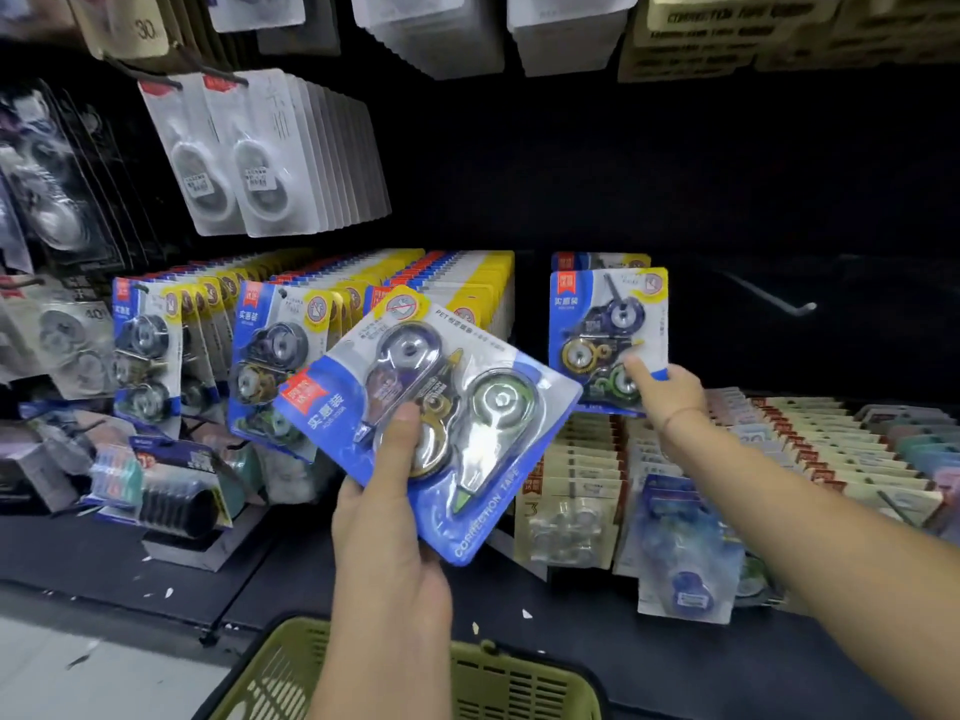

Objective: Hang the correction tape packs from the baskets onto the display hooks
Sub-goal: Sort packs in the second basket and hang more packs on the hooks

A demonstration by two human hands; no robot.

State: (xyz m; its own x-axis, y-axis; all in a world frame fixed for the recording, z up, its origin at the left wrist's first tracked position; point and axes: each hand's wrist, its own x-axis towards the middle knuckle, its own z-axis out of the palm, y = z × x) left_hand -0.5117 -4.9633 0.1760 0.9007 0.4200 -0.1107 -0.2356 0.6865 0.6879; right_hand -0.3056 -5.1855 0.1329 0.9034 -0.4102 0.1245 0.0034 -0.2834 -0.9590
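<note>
My left hand [387, 506] grips a blue correction tape pack [431, 423], tilted, in the middle of the view, thumb on its clear blister. My right hand [667, 394] reaches out to the right and pinches the lower corner of a second blue pack [605, 330] that hangs on a display hook with another pack behind it. Several rows of the same packs [270, 345] hang on hooks to the left. A bare metal hook [774, 301] sticks out of the dark panel at the right. The green basket's rim [519, 662] shows at the bottom.
White carded packs [260, 153] hang above left. Beige and pastel carded packs [810, 449] fill the low rows at right, with a blue pack [685, 558] in front. Dark boxed tape [171, 496] lies at lower left on the black shelf base.
</note>
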